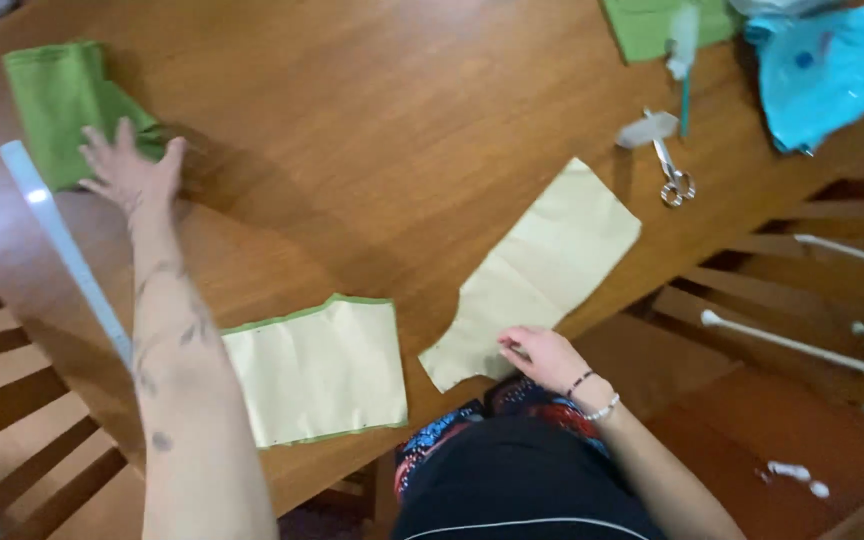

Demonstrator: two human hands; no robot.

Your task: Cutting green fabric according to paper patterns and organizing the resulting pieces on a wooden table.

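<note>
The left hand (132,170) stretches far across the brown wooden counter (372,120), fingers spread flat, touching the edge of the folded green cloth (57,100); its grip is apart, clamped on nothing. The right hand (542,355) rests at the near edge, fingertips pressing the pale yellow paper pattern piece (542,265), seemingly flat rather than pinching, though the motion blur makes this uncertain. That piece's long axis runs diagonally, from the near edge toward the metal scissors (672,175).
</note>
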